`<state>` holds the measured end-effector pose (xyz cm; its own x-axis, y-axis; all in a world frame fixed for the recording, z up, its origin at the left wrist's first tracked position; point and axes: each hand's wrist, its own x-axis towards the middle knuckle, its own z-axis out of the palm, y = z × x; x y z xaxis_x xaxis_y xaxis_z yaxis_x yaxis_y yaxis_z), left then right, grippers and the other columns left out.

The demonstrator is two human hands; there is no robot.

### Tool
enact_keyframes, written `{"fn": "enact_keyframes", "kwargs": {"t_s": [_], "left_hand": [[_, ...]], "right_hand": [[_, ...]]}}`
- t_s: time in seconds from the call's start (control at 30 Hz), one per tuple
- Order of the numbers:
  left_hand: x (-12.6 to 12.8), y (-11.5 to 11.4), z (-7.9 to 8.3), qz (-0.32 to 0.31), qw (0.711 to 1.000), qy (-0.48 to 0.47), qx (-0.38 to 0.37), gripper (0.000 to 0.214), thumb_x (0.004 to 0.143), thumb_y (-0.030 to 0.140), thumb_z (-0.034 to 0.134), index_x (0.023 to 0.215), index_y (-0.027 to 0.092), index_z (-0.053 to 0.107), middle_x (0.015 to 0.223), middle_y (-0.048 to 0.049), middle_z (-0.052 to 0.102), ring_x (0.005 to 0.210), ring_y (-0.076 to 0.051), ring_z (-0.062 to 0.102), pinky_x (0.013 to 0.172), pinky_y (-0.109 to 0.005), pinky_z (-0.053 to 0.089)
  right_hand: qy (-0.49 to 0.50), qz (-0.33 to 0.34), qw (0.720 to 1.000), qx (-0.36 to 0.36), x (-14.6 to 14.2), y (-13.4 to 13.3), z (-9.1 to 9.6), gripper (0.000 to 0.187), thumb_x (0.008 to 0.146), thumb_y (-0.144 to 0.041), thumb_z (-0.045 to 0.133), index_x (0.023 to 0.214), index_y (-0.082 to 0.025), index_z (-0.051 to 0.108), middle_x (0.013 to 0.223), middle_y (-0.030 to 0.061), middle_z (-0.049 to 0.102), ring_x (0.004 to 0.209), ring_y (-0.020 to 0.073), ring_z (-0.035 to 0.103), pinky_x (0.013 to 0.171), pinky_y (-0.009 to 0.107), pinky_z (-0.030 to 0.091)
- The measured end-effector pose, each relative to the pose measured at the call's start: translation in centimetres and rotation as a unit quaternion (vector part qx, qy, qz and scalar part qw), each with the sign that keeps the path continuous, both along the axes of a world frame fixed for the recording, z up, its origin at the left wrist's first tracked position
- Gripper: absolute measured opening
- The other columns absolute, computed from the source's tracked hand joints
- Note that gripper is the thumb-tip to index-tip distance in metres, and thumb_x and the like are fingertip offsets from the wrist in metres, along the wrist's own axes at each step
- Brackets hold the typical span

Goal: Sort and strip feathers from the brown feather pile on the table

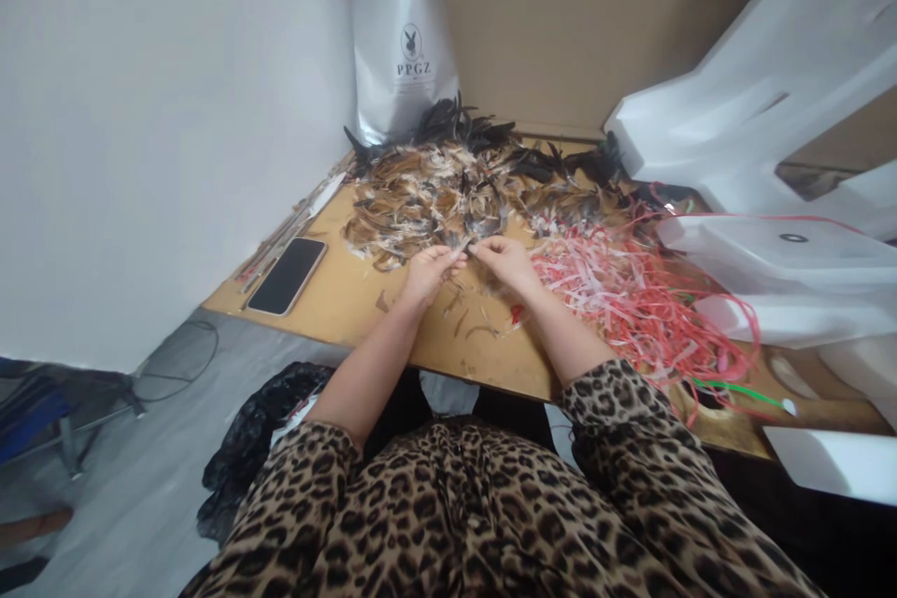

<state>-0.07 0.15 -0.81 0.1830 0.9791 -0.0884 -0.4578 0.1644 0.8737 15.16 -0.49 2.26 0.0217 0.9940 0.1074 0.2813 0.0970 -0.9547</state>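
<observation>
What my left hand [429,275] pinches, a small pale piece [459,250] above the table [350,313], is too blurred to identify; my right fingertips press together beside it, on what I cannot tell. Feathers [399,196] heap just beyond, hiding the white bag's [406,9] foot. Tangled pink strands [631,299] crowd my right forearm, beside white panels [805,248] cut off at the edge.

I see a white wall [168,112] filling the upper left of the frame, a brown wall [547,28] across the top centre, grey floor [147,458] at lower left, and a yellowish table [336,299] mid-frame, all softly lit.
</observation>
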Motion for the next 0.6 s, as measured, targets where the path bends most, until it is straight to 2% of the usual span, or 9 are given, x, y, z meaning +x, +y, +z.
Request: {"fn": "enact_keyframes", "kwargs": {"t_s": [0.13,0.23,0.3,0.43,0.6], "left_hand": [[0.2,-0.2,0.2,-0.020,1.000,0.018,0.010,0.025,0.059,0.025,0.075,0.074,0.011,0.060,0.074,-0.0052,0.069,0.059,-0.008,0.061,0.056,-0.018,0.044],[0.2,-0.3,0.3,-0.030,0.999,0.026,0.007,0.026,0.059,0.027,0.075,0.073,0.011,0.059,0.074,-0.0054,0.069,0.060,-0.009,0.062,0.056,-0.018,0.044],[0.2,-0.4,0.4,-0.033,0.999,0.025,-0.001,0.026,0.060,0.027,0.075,0.074,0.011,0.059,0.074,-0.0056,0.069,0.060,-0.009,0.063,0.056,-0.018,0.044],[0.1,-0.3,0.4,-0.032,0.999,0.021,-0.016,0.024,0.062,0.025,0.073,0.077,0.011,0.059,0.074,-0.0053,0.069,0.060,-0.009,0.063,0.054,-0.017,0.044],[0.1,-0.2,0.3,-0.029,0.999,0.029,-0.026,0.022,0.063,0.022,0.072,0.078,0.011,0.060,0.073,-0.0048,0.069,0.058,-0.008,0.062,0.052,-0.017,0.043]], "right_hand": [[0.110,0.022,0.991,-0.070,-0.9,-0.1,-0.3,0.033,0.059,-0.047,0.068,0.066,-0.015,0.064,0.055,-0.0024,0.057,0.049,0.0069,0.039,0.051,0.023,0.029],[0.166,0.012,0.982,-0.083,-1.2,0.1,-0.9,0.032,0.057,-0.045,0.070,0.063,-0.015,0.061,0.050,-0.0047,0.052,0.045,0.0054,0.036,0.047,0.021,0.026],[0.180,0.005,0.981,-0.074,-1.3,0.3,-1.2,0.030,0.057,-0.043,0.071,0.063,-0.016,0.061,0.050,-0.0050,0.052,0.046,0.0058,0.038,0.049,0.021,0.029],[0.141,0.004,0.990,-0.014,-1.1,0.5,-1.4,0.024,0.059,-0.038,0.070,0.065,-0.016,0.062,0.061,-0.0021,0.061,0.055,0.0087,0.048,0.060,0.024,0.038],[0.027,0.001,0.998,0.059,-0.9,0.4,-1.3,0.018,0.066,-0.035,0.064,0.065,-0.016,0.064,0.062,-0.0005,0.062,0.058,0.0108,0.050,0.063,0.026,0.039]]}}
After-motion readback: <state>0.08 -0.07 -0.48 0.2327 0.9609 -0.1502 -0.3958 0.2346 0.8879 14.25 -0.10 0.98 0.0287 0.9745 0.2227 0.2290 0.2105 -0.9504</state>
